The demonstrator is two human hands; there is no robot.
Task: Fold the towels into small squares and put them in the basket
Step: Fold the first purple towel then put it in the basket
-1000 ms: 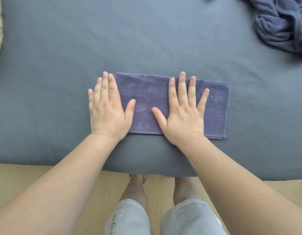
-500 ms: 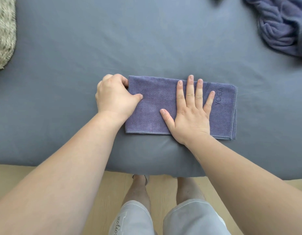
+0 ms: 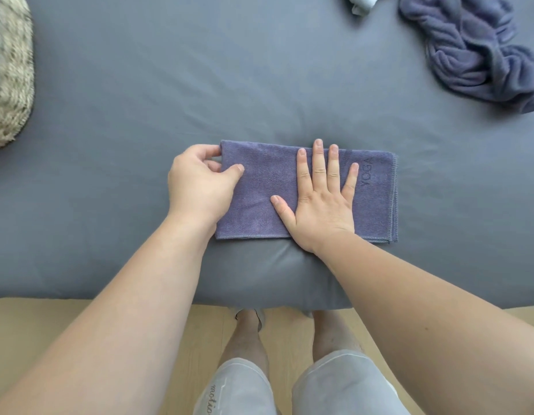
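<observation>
A folded purple-blue microfibre towel (image 3: 265, 190) lies as a long rectangle on a grey fabric-covered bed (image 3: 200, 85), close to its near edge and right in front of the person. Stitched hems run along its near and right sides, and the word YOGA (image 3: 366, 172) is pressed into the cloth near the right end

The left hand (image 3: 200, 187) grips the towel's left short edge: the thumb lies on top of the cloth and the curled fingers tuck in at the edge near the far left corner. The right hand (image 3: 322, 199) rests flat on the right half of the towel, palm down, with its fingers straight and slightly spread and the thumb pointing out to the left. The two hands are apart, with bare towel between them

A crumpled heap of purple-blue towelling (image 3: 475, 49) sits on the bed at the far right, well apart from the folded towel. A pale woven straw basket (image 3: 11, 79) stands at the far left, cut off by the edge of the view. A small white item (image 3: 361, 3) shows at the top edge, too cropped to identify. Below the bed are a light wooden floor (image 3: 35, 324) and the person's legs in light grey shorts (image 3: 343, 381)
</observation>
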